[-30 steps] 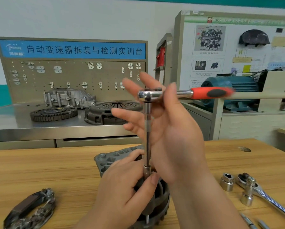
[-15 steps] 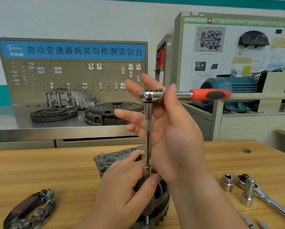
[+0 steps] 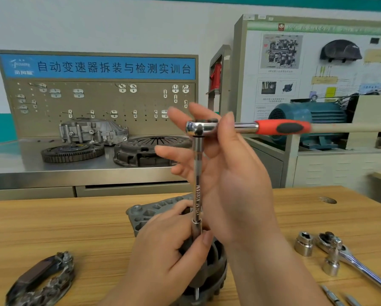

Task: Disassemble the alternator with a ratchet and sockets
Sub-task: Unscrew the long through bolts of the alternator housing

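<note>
A ratchet (image 3: 282, 127) with a red handle lies level at chest height, its handle pointing right. From its head a long chrome extension bar (image 3: 197, 180) runs straight down to a socket on the dark alternator (image 3: 213, 272), which stands on the wooden table (image 3: 52, 224). My right hand (image 3: 235, 184) holds the ratchet at its head, thumb over the shaft and fingers spread behind it. My left hand (image 3: 163, 257) grips the bar's lower end and socket, thumb pressed against it, and hides the alternator's top. A grey housing part (image 3: 141, 217) lies just behind.
To the right on the table lie a second chrome ratchet (image 3: 361, 270), two loose sockets (image 3: 304, 244) (image 3: 331, 265) and small bits (image 3: 332, 297). A removed rectifier part (image 3: 41, 281) sits bottom left. Behind, a steel bench (image 3: 19, 168) carries a flywheel, a clutch plate and a gearbox housing.
Almost nothing: the ratchet head has drifted very slightly right and down. Both hands keep the same holds.
</note>
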`<state>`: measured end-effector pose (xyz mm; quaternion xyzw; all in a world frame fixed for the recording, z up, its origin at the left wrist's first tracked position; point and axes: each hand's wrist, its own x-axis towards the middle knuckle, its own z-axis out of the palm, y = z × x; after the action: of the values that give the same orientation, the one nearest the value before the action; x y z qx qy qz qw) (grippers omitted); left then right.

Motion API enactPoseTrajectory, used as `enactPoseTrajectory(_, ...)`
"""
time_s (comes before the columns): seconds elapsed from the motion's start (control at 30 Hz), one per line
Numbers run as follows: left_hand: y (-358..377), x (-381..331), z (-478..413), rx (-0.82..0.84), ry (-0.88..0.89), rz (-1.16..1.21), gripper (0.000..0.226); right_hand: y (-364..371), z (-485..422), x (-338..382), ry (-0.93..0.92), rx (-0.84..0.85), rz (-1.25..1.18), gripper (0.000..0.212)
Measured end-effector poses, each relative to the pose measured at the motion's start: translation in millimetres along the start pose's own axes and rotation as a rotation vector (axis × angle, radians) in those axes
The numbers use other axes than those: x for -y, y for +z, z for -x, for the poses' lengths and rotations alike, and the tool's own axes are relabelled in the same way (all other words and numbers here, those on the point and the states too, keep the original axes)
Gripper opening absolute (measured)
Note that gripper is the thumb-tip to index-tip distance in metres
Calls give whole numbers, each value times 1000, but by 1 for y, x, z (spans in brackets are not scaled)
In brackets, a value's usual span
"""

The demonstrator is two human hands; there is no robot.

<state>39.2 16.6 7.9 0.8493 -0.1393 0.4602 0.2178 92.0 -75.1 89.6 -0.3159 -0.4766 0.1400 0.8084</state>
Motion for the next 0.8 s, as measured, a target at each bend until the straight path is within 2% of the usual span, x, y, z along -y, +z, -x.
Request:
enactPoseTrajectory(0.07, 0, 0, -1, -7, -4, -12, 25, -1, 1, -1, -27, -32, 95, 34)
enactPoseTrajectory(0.13, 0, -1, -3, -16, 13, -47, 32, -2, 1, -2, -155, -64, 269, 23)
enactPoseTrajectory(0.2, 1, -2, -3, 0, 16, -87, 36, -2, 3, -2, -277, -68, 388, 23)
enactPoseTrajectory(0.27, 1, -1, -3, -1, 14, -117, 36, 0, 3, -2, -270, -44, 356, 24)
enactPoseTrajectory(0.4, 0, 0, 0, 4, 0, -46, 28, 1, 1, 1, -49, 7, 48, 29)
enactPoseTrajectory(0.5, 0, 1, 1, 14, -24, -25, 29, 2, 1, 1, 60, 13, -49, 45)
enactPoseTrajectory(0.57, 1, 1, 1, 0, -38, -49, 26, 2, 1, -1, 15, -2, 11, 37)
enactPoseTrajectory(0.63, 0, 0, -1, -6, -39, -72, 26, 2, 2, -1, -118, -37, 175, 22)
enactPoseTrajectory(0.7, 0, 0, -1, 3, -45, -94, 27, 1, 3, -2, -244, -26, 344, 22)
enactPoseTrajectory(0.77, 0, 0, 0, 11, -74, -88, 25, 3, 4, -3, -239, 9, 369, 25)
enactPoseTrajectory(0.8, 0, 0, 0, 7, -81, -82, 29, 4, 4, -3, -200, 17, 297, 25)
